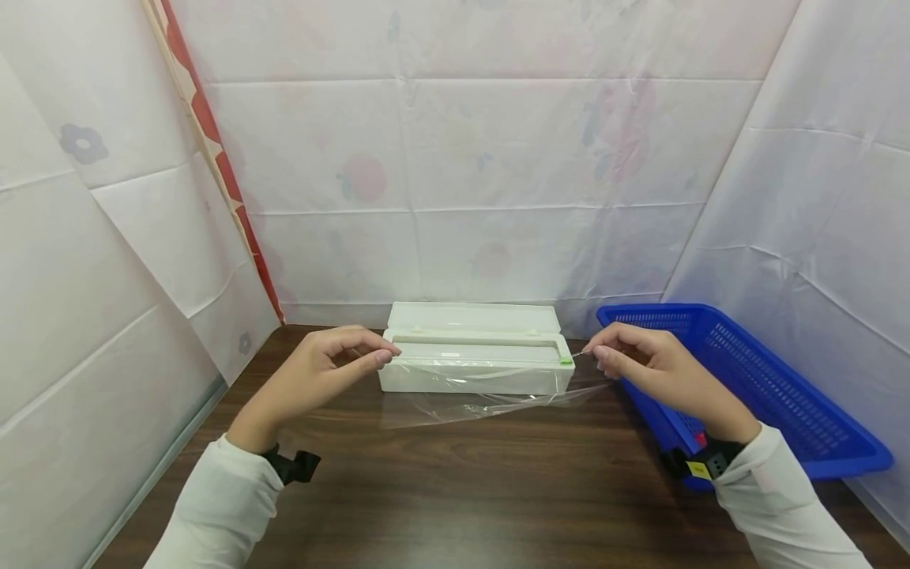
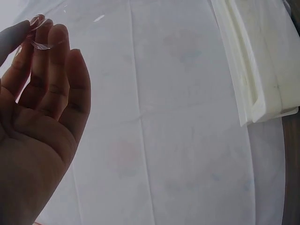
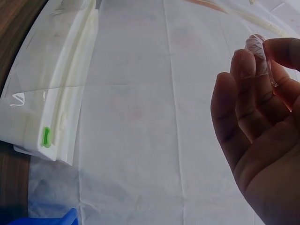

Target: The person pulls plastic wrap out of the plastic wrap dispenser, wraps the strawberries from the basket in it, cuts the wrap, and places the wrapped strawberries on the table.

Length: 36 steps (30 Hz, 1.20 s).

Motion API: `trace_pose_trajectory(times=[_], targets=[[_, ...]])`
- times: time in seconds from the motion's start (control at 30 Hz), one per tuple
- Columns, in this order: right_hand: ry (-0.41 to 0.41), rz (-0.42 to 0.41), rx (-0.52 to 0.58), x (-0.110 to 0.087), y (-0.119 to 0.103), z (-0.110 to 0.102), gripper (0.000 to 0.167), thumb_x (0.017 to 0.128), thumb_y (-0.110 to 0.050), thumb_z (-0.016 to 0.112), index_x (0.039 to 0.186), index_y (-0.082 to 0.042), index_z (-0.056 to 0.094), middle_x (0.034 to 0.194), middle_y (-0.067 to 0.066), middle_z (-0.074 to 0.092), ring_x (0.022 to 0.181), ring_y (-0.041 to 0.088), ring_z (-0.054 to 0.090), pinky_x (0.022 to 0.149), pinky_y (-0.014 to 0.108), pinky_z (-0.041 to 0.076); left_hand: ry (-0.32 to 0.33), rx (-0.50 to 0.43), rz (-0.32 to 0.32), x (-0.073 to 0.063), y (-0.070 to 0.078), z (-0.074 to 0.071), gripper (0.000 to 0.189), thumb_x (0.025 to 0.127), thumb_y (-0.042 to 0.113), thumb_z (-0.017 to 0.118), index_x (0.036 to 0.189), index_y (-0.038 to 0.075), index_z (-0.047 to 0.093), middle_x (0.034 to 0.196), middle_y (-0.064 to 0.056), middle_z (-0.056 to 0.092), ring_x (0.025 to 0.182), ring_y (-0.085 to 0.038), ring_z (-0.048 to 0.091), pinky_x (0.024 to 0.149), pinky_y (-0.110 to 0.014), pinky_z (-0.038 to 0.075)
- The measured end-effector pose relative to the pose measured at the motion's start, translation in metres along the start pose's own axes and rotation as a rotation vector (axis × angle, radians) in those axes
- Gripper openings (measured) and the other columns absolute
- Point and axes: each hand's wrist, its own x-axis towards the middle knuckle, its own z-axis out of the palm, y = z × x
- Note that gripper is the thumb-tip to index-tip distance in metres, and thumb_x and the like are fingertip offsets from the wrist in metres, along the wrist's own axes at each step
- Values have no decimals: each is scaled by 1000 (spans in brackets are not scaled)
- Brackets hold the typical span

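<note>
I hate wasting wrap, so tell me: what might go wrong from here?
The film bunches up in the right hand, so it may stick to itself. The left hand pinches it only at the fingertips, so it could slip free. It also hangs across the box front and might snag there.

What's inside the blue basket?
Something red shows by the black wristband; too little to identify. The right hand and wristband cover part of the basket, hiding anything there.
</note>
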Motion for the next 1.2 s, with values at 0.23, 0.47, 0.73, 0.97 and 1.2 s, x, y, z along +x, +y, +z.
trace_pose_trajectory(times=[0.23, 0.47, 0.73, 0.97, 1.2], targets=[[-12, 11, 2, -3, 6, 3, 18, 102, -3, 57, 109, -15, 68, 87, 4, 65, 75, 17, 64, 65, 28, 56, -16, -19, -12, -2, -3, 4, 18, 96, 11, 69, 108, 25, 73, 99, 7, 70, 82, -16, 65, 69, -29, 56], [-18, -7, 13, -9, 14, 10, 15, 100, 0, 59, 104, -14, 64, 81, -1, 63, 71, 16, 61, 62, 27, 54, -42, -57, -30, -4, -5, 10, 20, 97, 8, 67, 108, 24, 72, 95, 10, 69, 81, -17, 65, 67, -29, 55], [-33, 8, -13, -15, 19, 16, 16, 98, -4, 64, 99, -20, 64, 79, -1, 62, 70, 15, 59, 60, 27, 49, -86, -87, -62, -8, -12, 20, 14, 99, 14, 66, 107, 23, 74, 96, 7, 72, 83, -17, 66, 67, -29, 54], [-106, 26, -38, -20, 30, 21, 14, 98, -9, 66, 94, -22, 63, 81, -2, 63, 73, 12, 59, 61, 27, 49, -133, -110, -124, -16, -22, 27, 11, 99, 18, 66, 103, 24, 74, 92, 5, 71, 78, -14, 63, 63, -29, 53], [-206, 69, -32, -24, 37, 22, 14, 99, -14, 65, 93, -26, 63, 84, -6, 63, 79, 12, 61, 64, 29, 50, -188, -123, -187, -24, -25, 27, 10, 100, 23, 66, 104, 25, 74, 91, 4, 72, 81, -19, 67, 66, -31, 55]])
